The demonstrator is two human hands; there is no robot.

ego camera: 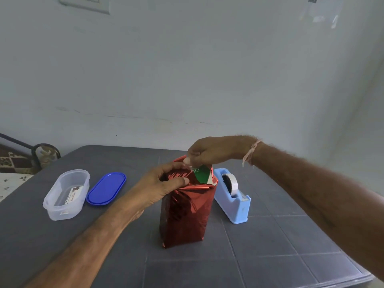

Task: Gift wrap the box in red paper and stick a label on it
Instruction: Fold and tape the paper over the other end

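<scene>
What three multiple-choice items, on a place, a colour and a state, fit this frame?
1. The tape dispenser stands where from the box? A. On its left B. On its right C. On top
2. The lid beside the clear container is: A. Blue B. Green C. Yellow
3. The red paper at the box's top is: A. Taped flat B. Open, held in folds C. Absent
Answers: 1 B, it sits right of the box. 2 A, plainly blue. 3 B, the left hand and right hand pinch folds; the green box top shows.
</scene>
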